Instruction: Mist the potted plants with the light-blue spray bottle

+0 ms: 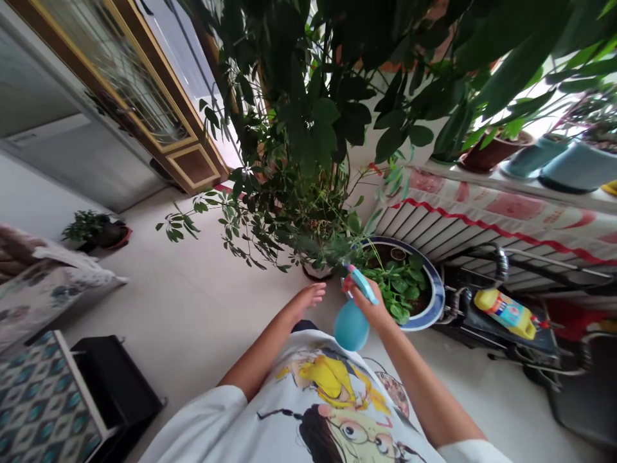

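Note:
My right hand is closed round the neck of a blue spray bottle, whose light-blue trigger head points toward the plants. The bottle's round body hangs below my hand. My left hand is held out beside it with fingers loosely stretched and nothing in them. Just beyond both hands stands a blue-and-white bowl-shaped pot with low green plants, and a tall leafy plant rises behind it.
A radiator under a red-and-white cloth runs along the right, with several potted plants on the sill above. A yellow bottle lies on a dark cart. A small potted plant sits far left; a black box near left.

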Motion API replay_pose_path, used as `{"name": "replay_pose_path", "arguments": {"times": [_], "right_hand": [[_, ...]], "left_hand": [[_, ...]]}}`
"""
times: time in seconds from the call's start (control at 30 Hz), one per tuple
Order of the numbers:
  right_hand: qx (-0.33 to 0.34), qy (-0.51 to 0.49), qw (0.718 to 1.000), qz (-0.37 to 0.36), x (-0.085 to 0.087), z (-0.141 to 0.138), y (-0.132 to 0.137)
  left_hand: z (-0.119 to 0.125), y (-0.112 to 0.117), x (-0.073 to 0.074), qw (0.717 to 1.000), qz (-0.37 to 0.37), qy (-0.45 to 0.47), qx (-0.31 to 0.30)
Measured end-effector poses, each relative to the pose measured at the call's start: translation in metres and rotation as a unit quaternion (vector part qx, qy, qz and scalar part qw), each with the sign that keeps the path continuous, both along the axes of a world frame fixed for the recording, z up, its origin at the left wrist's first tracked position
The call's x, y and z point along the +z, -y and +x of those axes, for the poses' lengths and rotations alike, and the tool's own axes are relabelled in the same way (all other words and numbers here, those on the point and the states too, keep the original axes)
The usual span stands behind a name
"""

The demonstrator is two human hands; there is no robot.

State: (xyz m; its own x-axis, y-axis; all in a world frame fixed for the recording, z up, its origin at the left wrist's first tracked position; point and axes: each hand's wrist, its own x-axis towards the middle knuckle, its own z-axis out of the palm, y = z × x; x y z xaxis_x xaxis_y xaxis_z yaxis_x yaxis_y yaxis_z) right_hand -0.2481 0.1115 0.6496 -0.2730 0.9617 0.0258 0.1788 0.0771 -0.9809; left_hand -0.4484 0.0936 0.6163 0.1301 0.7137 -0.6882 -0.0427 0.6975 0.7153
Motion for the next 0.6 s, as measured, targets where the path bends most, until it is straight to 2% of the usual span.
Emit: {"name": "replay_pose_path", "arguments": {"times": [0.07,0.17,0.27,0.37,0.47,0.6], "right_hand": [[-0.003,0.033,0.999,0.017,-0.025,-0.014,-0.005],[-0.018,0.083,0.996,-0.006,-0.06,-0.026,-0.013],[-0.055,0.108,0.992,-0.038,-0.094,-0.024,-0.018],[-0.115,0.134,0.982,-0.074,-0.122,-0.011,-0.019],[-0.17,0.143,0.97,-0.097,-0.137,0.004,-0.017],[-0.183,0.132,0.969,-0.097,-0.138,0.009,-0.016]], "left_hand": [[-0.009,-0.004,-0.004,0.999,-0.019,-0.003,0.045],[-0.021,-0.005,-0.007,0.995,-0.036,0.009,0.089],[-0.031,0.001,-0.011,0.995,-0.041,0.026,0.093],[-0.038,0.007,-0.017,0.995,-0.039,0.037,0.09],[-0.041,0.01,-0.023,0.994,-0.039,0.037,0.09],[-0.037,0.009,-0.027,0.995,-0.044,0.028,0.087]]}}
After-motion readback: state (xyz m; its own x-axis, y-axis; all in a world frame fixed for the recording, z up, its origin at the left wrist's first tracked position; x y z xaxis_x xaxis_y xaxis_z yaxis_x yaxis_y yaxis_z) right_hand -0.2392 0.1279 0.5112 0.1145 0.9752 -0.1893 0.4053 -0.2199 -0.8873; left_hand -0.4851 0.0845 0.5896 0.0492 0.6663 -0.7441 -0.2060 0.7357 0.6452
